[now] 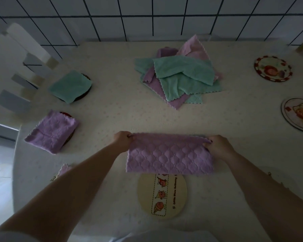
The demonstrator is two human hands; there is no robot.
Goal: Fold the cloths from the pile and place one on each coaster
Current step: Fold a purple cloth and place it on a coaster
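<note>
Lilac cloth (168, 154) (folded double) overlaps cream coaster (162, 196); pile (178, 74) beyond.

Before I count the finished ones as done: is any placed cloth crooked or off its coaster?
Yes. The folded purple cloth at the left sits skewed, hanging off its coaster toward the table edge, with its edges uneven. The green cloth behind it lies flatter, though it is also shifted left of its coaster.

held cloth (169, 154): lilac, quilted | pile (178, 75): mint, lilac | near coaster (162, 196): cream, cartoon strip
</note>
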